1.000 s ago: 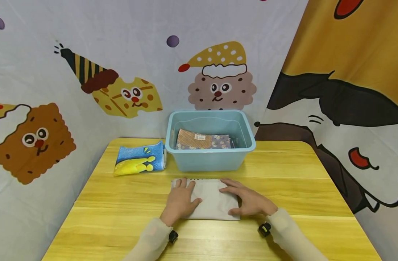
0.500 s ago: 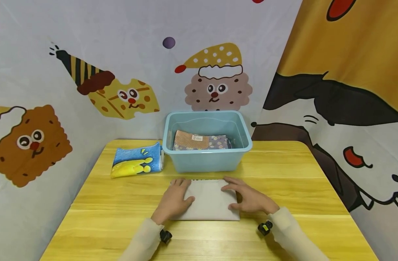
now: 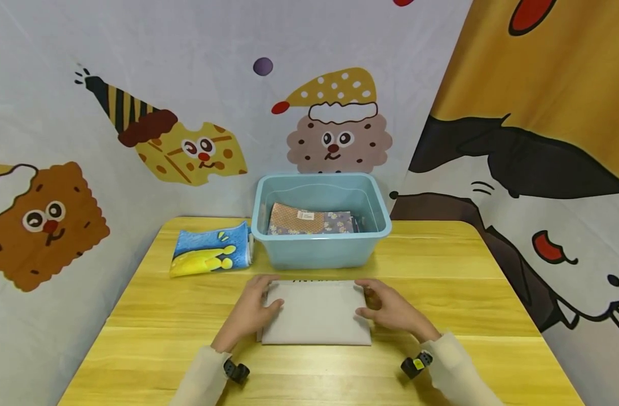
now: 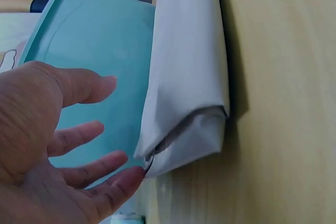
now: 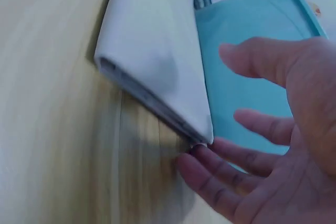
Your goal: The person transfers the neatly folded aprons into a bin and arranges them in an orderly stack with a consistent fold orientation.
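Note:
A folded white cloth [image 3: 315, 313] lies flat on the table, with a strip of dark print along its far edge. My left hand [image 3: 248, 310] is at its left side; in the left wrist view the fingers [image 4: 118, 184] are spread, with a fingertip touching the far corner. On the opposite side, my right hand [image 3: 390, 307] has its fingertips at the right edge. The right wrist view shows that hand's thumb [image 5: 257, 59] apart from the cloth and its fingers by the folded layers at the corner. Neither hand pinches the cloth.
Just behind the cloth stands a light blue plastic bin [image 3: 322, 252], holding folded patterned fabric [image 3: 309, 220]. A folded blue and yellow cloth [image 3: 213, 248] lies left of the bin. A printed curtain [image 3: 188, 56] hangs behind the wooden table [image 3: 456, 293].
My left hand has slid left from the cloth's top to its left edge. The right hand has shifted slightly outward to the right edge. The head view has turned a little.

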Available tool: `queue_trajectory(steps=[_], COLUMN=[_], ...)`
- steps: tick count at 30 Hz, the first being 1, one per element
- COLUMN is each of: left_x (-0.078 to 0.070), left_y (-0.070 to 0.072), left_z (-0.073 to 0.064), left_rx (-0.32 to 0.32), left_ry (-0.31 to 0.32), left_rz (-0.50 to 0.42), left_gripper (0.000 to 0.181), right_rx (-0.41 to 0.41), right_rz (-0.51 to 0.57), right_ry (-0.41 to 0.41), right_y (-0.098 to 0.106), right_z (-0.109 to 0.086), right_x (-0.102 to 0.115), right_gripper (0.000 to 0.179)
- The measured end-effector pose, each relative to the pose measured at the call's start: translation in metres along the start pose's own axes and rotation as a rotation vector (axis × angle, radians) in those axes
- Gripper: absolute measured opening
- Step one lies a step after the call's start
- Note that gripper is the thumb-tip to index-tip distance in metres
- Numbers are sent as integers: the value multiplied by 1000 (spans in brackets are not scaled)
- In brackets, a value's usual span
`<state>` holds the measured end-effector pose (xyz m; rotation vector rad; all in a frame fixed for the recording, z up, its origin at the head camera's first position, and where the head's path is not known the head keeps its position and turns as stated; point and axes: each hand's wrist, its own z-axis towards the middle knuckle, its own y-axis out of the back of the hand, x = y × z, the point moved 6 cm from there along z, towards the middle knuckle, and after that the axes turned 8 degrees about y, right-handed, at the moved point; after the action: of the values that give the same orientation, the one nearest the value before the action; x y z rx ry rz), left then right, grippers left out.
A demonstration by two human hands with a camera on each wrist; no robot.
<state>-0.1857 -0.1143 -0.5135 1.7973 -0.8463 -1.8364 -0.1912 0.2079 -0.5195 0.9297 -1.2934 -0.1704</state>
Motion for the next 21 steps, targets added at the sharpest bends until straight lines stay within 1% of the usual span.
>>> queue_trajectory(steps=[3, 5, 9, 11, 14, 16, 19, 21], left_x=[6, 11, 23, 28, 32, 33, 31, 28], left_y=[3, 3, 3, 4, 6, 8, 9, 10], left_z=[-4, -6, -10, -13, -16, -18, -21, -22], left_rx=[-20, -19, -2, 13, 38, 51, 72, 77], left_ry=[14, 31, 123, 188, 286, 345, 418, 444], left_rz=[-23, -39, -119, -181, -294, -349, -388, -366], left_gripper=[53, 55, 59, 60, 61, 60, 58, 58], right_rx=[-40, -68, -111, -125, -142, -142, -135, -139], right_rz=[70, 140, 323, 383, 412, 416, 420, 417], right_ry=[-89, -153, -280, -328, -398, -438, -477, -492], right_y=[0, -1, -6, -9, -11, -12, -13, -14], right_z=[-3, -6, -11, -12, -14, -15, -15, -15], right_x=[-1, -4, -7, -7, -6, -5, -3, -3], right_gripper=[71, 72, 71, 70, 68, 66, 62, 61])
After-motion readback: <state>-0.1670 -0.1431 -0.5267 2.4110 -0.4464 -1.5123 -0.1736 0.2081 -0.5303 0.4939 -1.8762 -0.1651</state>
